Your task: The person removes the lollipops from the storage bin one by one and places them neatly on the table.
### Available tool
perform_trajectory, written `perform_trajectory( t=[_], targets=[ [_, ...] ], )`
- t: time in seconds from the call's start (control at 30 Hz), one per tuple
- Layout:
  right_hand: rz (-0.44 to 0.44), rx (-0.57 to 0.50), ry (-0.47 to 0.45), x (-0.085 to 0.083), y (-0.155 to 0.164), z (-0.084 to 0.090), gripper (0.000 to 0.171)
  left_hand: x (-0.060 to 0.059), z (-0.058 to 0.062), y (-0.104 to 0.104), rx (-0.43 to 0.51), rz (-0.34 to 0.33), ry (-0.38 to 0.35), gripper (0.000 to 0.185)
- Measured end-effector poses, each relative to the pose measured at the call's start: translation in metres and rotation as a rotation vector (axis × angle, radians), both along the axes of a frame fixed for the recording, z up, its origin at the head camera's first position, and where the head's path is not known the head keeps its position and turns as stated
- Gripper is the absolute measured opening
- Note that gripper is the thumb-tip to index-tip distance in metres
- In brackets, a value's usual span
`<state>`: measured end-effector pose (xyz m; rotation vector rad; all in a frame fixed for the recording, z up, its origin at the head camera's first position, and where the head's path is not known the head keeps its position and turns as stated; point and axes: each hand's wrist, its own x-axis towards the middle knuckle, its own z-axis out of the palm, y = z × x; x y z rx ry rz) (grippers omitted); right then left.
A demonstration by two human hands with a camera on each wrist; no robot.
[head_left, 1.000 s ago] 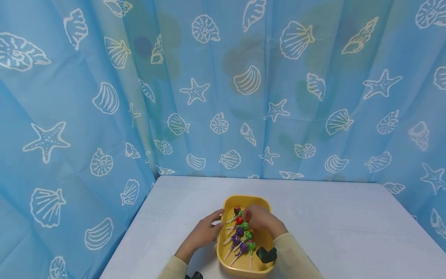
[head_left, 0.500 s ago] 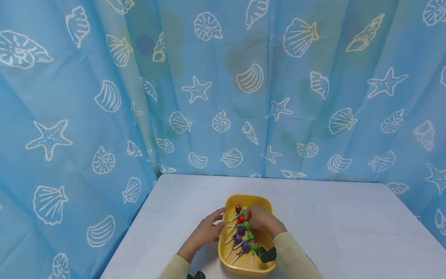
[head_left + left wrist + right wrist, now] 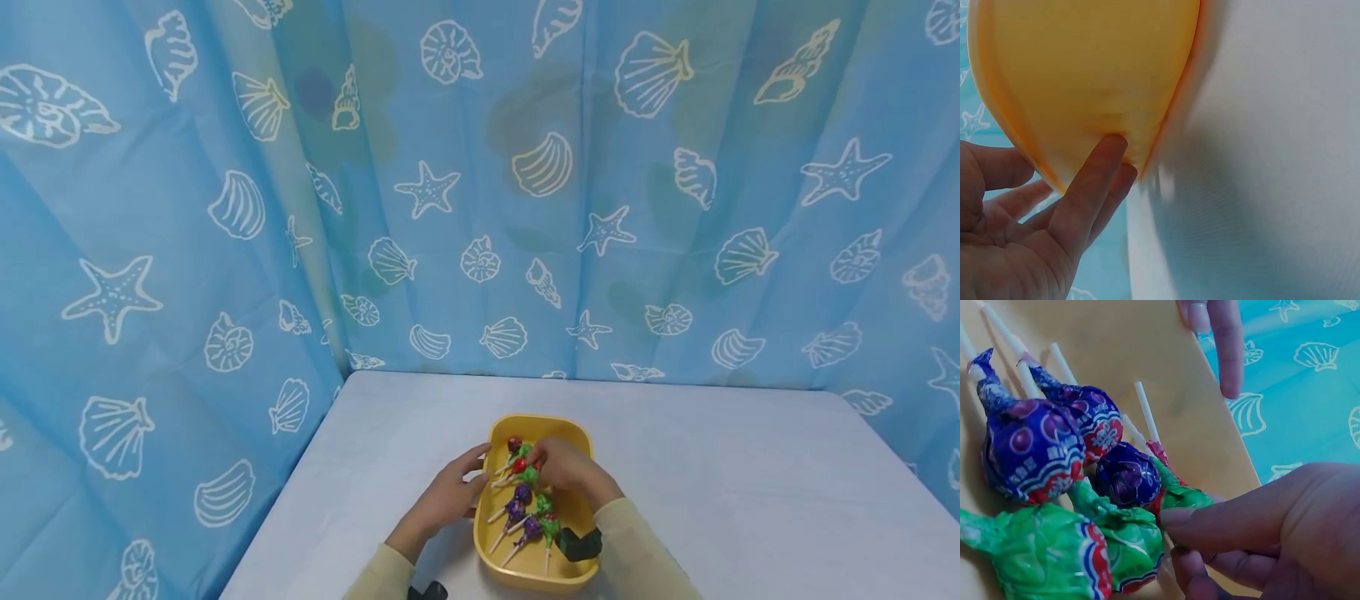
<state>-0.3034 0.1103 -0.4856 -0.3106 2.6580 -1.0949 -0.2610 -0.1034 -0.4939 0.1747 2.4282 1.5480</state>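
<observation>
On the pale table [image 3: 712, 467], near its front edge, sits the yellow tray [image 3: 542, 425], and both hands are at it. Left hand [image 3: 448, 498] comes in against the tray's left outer wall; fingers straight and relaxed, and the left wrist view shows the fingertips [image 3: 1109, 147] touching the yellow side, nothing gripped. Right hand [image 3: 568, 468] is down inside the tray, over the far end of the heap of lollipops [image 3: 525, 504]. Close up from the right wrist, the thumb and curled fingers [image 3: 1222, 525] are pinched on a green-wrapped lollipop [image 3: 1179, 495], its wrapper tucked right under the thumb tip. Touching that one lies a dark purple lollipop [image 3: 1126, 475], white stick pointing towards the tray's left wall. Just beside them, two blue-purple wrapped lollipops [image 3: 1032, 450] lie with sticks slanting the same way, and another green-wrapped lollipop [image 3: 1060, 559] lies nearest the camera. From the head view the heap runs in a line down the tray's left half, red and green near the far end, purple and green towards the near end. Behind the tray hangs a blue curtain [image 3: 480, 183] printed with shells and starfish, closing round the back and left of the table.
</observation>
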Motion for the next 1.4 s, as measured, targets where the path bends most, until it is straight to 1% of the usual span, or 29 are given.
perform_trajectory(
  t=[0.2, 0.37, 0.47, 0.6, 0.87, 1.07, 1.27, 1.4],
  targets=[
    [-0.001, -0.096, 0.02, 0.0, 0.004, 0.002, 0.026, -0.002, 0.0, 0.001, 0.006, -0.011, 0.0, 0.05],
    [-0.004, -0.159, -0.003, -0.003, 0.007, 0.0, 0.026, -0.003, 0.0, 0.002, 0.006, -0.015, 0.014, 0.05],
    [-0.015, -0.169, -0.015, -0.004, 0.008, 0.001, 0.026, -0.003, 0.0, 0.003, 0.006, -0.017, 0.017, 0.05],
    [-0.031, -0.174, 0.002, -0.001, 0.009, 0.005, 0.026, -0.003, 0.001, 0.004, 0.004, -0.016, 0.012, 0.05],
    [-0.026, -0.204, 0.097, 0.007, 0.014, 0.016, 0.026, -0.002, 0.001, 0.004, 0.009, -0.004, 0.007, 0.05],
    [-0.052, -0.226, 0.093, 0.011, 0.021, 0.023, 0.023, -0.001, 0.0, 0.003, 0.011, 0.002, -0.002, 0.05],
    [-0.045, -0.296, 0.093, 0.018, 0.034, 0.029, 0.028, -0.001, -0.002, 0.0, 0.046, -0.009, 0.0, 0.05],
    [-0.069, -0.32, 0.097, 0.022, 0.044, 0.031, 0.03, -0.001, -0.004, -0.001, 0.047, -0.007, -0.003, 0.051]
  ],
)
